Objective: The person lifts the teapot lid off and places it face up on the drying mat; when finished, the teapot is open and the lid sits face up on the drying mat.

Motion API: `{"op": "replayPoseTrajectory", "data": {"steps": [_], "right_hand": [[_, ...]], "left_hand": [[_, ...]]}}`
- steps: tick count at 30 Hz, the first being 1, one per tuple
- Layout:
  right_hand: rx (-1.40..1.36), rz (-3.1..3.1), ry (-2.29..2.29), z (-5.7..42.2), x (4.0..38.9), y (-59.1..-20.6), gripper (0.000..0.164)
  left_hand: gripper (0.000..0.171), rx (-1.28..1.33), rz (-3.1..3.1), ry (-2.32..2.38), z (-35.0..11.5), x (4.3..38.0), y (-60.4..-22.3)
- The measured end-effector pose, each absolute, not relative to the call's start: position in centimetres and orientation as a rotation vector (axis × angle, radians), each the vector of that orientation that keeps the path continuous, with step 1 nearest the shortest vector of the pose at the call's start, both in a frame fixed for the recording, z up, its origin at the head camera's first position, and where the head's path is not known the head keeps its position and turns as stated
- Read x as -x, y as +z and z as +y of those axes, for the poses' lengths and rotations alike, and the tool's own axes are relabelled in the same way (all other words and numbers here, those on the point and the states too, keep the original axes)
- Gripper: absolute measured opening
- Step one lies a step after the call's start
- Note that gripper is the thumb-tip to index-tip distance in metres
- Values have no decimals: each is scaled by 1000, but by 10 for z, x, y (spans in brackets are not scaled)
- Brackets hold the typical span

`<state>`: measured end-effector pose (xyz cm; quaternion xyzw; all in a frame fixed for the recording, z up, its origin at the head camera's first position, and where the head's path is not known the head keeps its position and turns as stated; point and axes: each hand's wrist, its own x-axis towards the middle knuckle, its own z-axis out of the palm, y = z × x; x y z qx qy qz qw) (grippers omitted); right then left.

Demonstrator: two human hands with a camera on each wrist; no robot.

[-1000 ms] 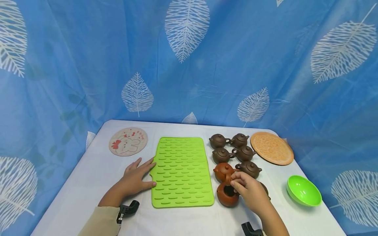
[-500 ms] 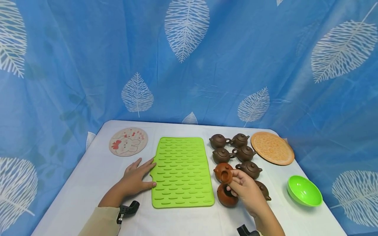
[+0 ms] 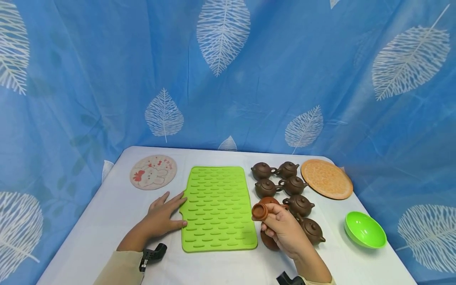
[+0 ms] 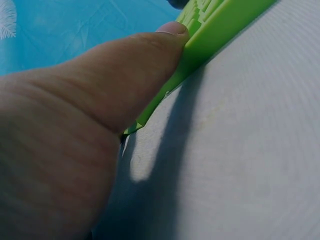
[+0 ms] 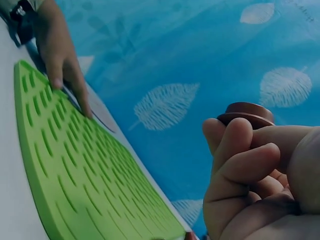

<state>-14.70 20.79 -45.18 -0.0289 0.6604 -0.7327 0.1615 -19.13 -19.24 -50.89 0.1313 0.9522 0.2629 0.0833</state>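
Note:
Between thumb and fingers, my right hand [image 3: 285,229] pinches a reddish-brown teapot lid [image 3: 260,211], its hollow underside turned toward the head camera. In the right wrist view the lid [image 5: 247,114] is held up above the fingertips. Below that hand sits the reddish-brown teapot [image 3: 268,240], mostly hidden by it. Just behind, another reddish-brown teapot [image 3: 269,200] is partly covered by the lid and hand. My left hand [image 3: 162,217] lies with spread fingers on the left edge of the green ridged mat [image 3: 218,209]; its thumb [image 4: 150,55] touches the rim.
Several dark brown teapots [image 3: 293,185] stand close together right of the mat. Beyond them lies a round orange mat [image 3: 327,179], with a green bowl [image 3: 365,230] nearer on the right. A round rabbit-print mat [image 3: 153,172] is at the back left of the white table [image 3: 117,221].
My right hand has lifted the lid away from the reddish-brown teapot, turned its underside up and carried it left to the green mat's right edge. The left hand stays in place.

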Motion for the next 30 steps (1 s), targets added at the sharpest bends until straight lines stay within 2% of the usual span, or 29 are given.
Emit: {"op": "replayPoseTrajectory", "data": {"steps": [30], "right_hand": [[183,1709,-1901,107,156,-480,29]], "left_hand": [[90,-419,2862,787,-194,189,-512]]}}
